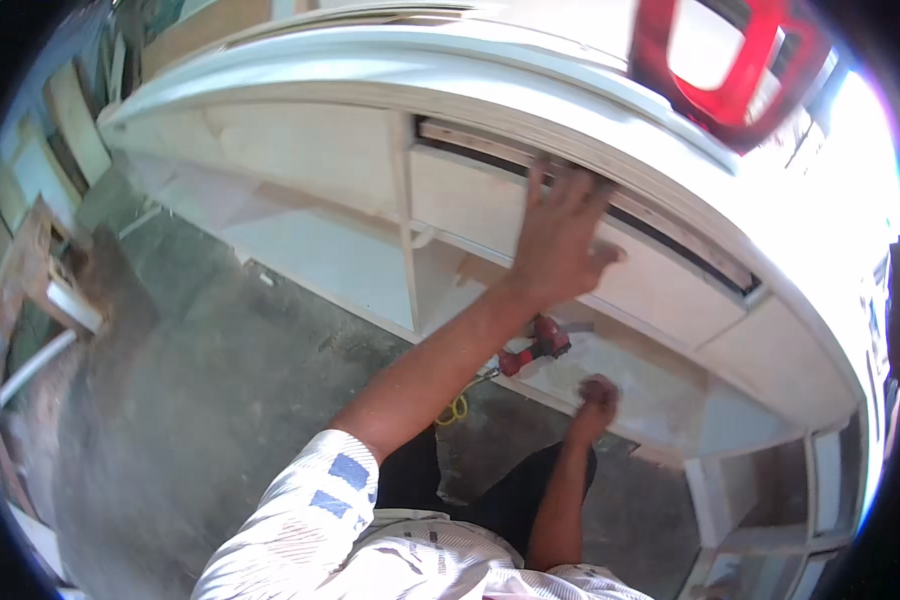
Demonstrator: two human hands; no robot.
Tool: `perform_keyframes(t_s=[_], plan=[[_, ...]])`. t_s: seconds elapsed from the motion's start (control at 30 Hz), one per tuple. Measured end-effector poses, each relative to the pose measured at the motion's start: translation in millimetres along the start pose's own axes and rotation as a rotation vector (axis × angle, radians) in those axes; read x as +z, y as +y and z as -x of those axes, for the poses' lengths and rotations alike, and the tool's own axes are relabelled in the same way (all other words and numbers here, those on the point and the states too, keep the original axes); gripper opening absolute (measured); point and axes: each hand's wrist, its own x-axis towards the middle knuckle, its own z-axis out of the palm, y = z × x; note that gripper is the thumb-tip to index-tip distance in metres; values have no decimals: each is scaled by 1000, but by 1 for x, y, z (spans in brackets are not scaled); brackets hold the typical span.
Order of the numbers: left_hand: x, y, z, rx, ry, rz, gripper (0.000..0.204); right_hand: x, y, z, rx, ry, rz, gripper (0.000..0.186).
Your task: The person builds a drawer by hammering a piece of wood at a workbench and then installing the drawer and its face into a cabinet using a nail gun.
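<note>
My left hand [562, 240] reaches up to a pale wooden drawer front [470, 190] in a long cabinet. Its fingers are spread and lie at the dark gap along the drawer's top edge, under the worktop. Lower down, my right hand [598, 393] is curled closed before the cabinet's bottom compartment, a little blurred. Whatever its fingers may hold is hidden. Between the two arms, a red and black hand tool [538, 347] lies on the front of the bottom shelf [650, 390], with a yellow hose [454, 410] by it. Neither hand touches the tool.
Above the drawer runs the white curved-looking worktop [410, 65], with a red frame-shaped object [715, 100] on it. Open compartments [310, 235] extend leftward. A wooden stand [55, 270] and leaning boards [75, 130] are at far left. Another shelved unit [770, 490] stands right.
</note>
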Motion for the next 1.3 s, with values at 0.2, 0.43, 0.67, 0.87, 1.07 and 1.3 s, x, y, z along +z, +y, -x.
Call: perform_keyframes(t_s=[0.2, 0.43, 0.67, 0.87, 1.07, 1.3], plan=[[-12, -5, 6, -35, 56, 100, 83, 15, -193, -84, -479, 275, 226, 17], [-9, -9, 9, 3, 77, 108, 83, 30, -204, -100, -646, 375, 479, 30], [-3, -8, 7, 47, 59, 208, 82, 20, -191, -109, -732, 442, 553, 29], [-7, -11, 5, 17, 175, 157, 85, 14, -203, -121, -497, 403, 200, 30], [-7, -9, 7, 1, 121, 178, 86, 18, -211, -110, -418, 357, 108, 19], [-5, -10, 7, -14, 124, 182, 83, 18, -213, -114, -387, 337, 96, 17]])
